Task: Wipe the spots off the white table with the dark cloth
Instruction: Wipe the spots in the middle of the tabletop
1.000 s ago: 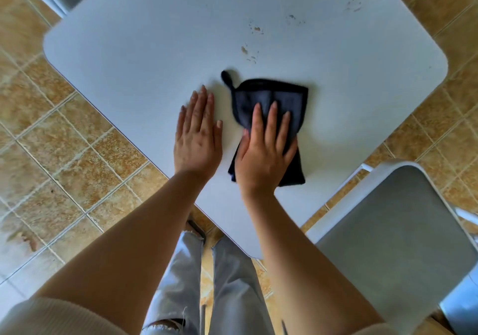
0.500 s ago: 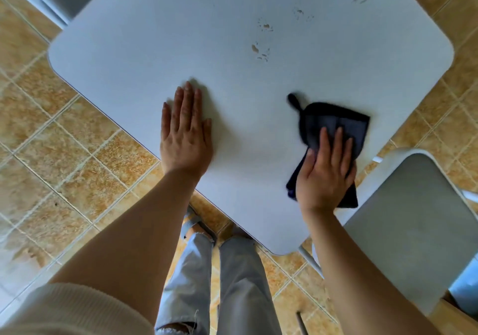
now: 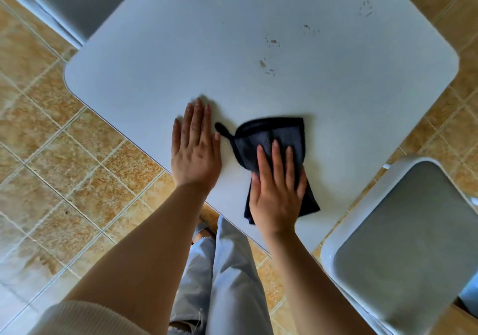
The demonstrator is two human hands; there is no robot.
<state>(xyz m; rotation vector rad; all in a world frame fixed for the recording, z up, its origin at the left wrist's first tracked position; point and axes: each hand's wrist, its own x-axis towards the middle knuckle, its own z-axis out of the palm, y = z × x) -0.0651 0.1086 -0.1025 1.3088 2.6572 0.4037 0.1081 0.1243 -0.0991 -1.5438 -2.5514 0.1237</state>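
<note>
right hand [image 3: 278, 195] flat on dark cloth [image 3: 271, 135], fingers [image 3: 275, 153] straight, slightly spread, pressing not gripping | cloth near tabletop [image 3: 155, 63] front edge, just beside left hand [image 3: 195, 151], fingers [image 3: 198, 117] together, flat | spots [image 3: 267, 67] well beyond, untouched | risk: ungripped cloth slips or bunches, strokes fall short of spots

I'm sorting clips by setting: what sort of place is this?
Probably a home dining area or small café: a white table with spots, a grey-seated chair beside it, and tan floor tiles.
</note>
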